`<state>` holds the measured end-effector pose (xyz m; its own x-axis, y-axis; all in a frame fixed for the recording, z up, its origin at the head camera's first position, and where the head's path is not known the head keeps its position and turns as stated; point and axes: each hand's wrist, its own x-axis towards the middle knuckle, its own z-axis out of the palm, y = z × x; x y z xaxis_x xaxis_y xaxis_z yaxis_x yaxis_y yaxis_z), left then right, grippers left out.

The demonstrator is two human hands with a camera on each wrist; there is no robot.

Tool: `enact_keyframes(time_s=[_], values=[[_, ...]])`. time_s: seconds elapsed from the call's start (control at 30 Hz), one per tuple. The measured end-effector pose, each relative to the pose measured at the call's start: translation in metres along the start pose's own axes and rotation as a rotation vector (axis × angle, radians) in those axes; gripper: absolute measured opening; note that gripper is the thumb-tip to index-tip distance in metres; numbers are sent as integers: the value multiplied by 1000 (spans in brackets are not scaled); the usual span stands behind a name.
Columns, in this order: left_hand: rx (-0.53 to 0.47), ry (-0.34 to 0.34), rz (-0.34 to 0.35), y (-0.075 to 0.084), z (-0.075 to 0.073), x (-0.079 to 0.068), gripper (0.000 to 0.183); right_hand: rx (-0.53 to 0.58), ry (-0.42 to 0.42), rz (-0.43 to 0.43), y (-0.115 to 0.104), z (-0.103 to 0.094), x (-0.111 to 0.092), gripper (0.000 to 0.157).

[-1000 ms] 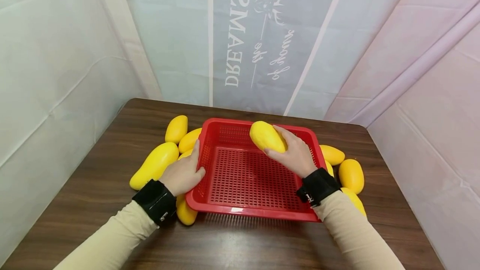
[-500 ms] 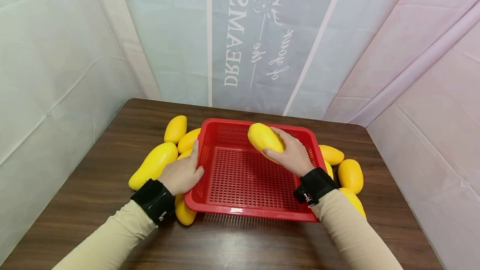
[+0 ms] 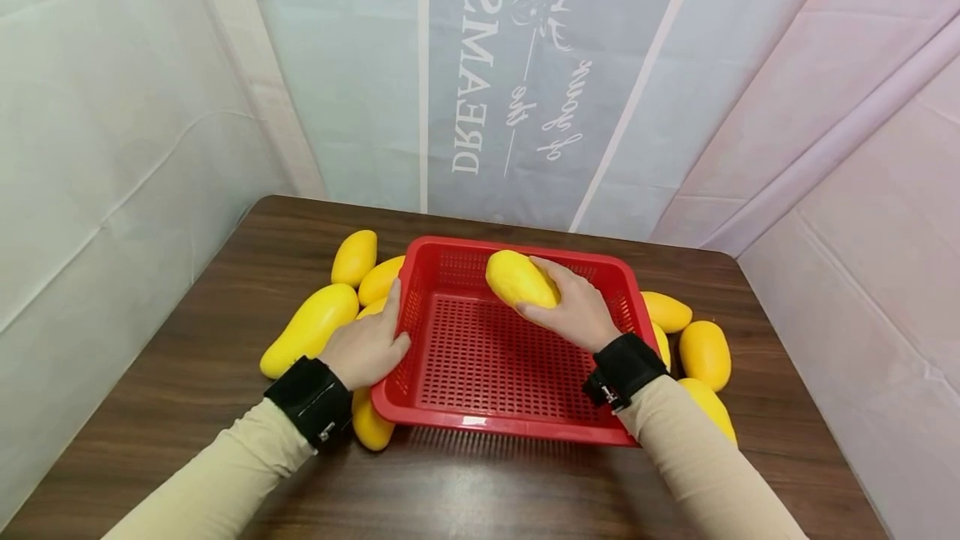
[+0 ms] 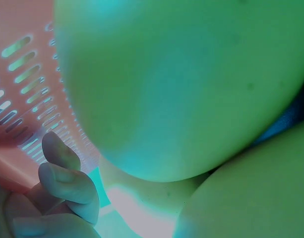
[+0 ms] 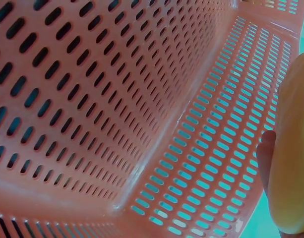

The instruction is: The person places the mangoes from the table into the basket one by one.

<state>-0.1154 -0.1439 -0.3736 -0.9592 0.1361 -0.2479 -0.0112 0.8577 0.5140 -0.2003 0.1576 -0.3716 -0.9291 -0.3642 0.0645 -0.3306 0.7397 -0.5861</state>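
Observation:
My right hand (image 3: 573,308) holds a yellow mango (image 3: 521,280) over the inside of a red plastic basket (image 3: 506,422). Its thumb and fingers wrap the near end of the fruit, which also shows as a yellow shape (image 5: 293,148) at the right of the right wrist view. On the basket's left rim, my left hand (image 3: 366,347) grips the edge, thumb inside. Curled fingers (image 4: 67,183) show outside the perforated wall in the left wrist view, close to several mangoes (image 4: 166,99) that look green there. Part of the basket floor is hidden by the right hand.
Left of the basket lie several mangoes, including a long one (image 3: 311,327) and one at the back (image 3: 355,258). Several more, such as this mango (image 3: 705,355), lie along its right side. The brown table (image 3: 465,490) meets a printed cloth (image 3: 555,107) behind.
The right hand has moved slightly left and toward the near side with the mango, which sits a little lower over the basket. My left hand has stayed on the rim.

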Motion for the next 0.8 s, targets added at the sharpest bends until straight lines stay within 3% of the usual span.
enact_keyframes(time_s=[0.3,0.8], values=[[-14,-10,-8,0,-1,1,85,-48,-19,-77,-10,7,6,76],[-24,-20,-14,1,-3,2,85,-112,-61,-130,-25,20,21,77]])
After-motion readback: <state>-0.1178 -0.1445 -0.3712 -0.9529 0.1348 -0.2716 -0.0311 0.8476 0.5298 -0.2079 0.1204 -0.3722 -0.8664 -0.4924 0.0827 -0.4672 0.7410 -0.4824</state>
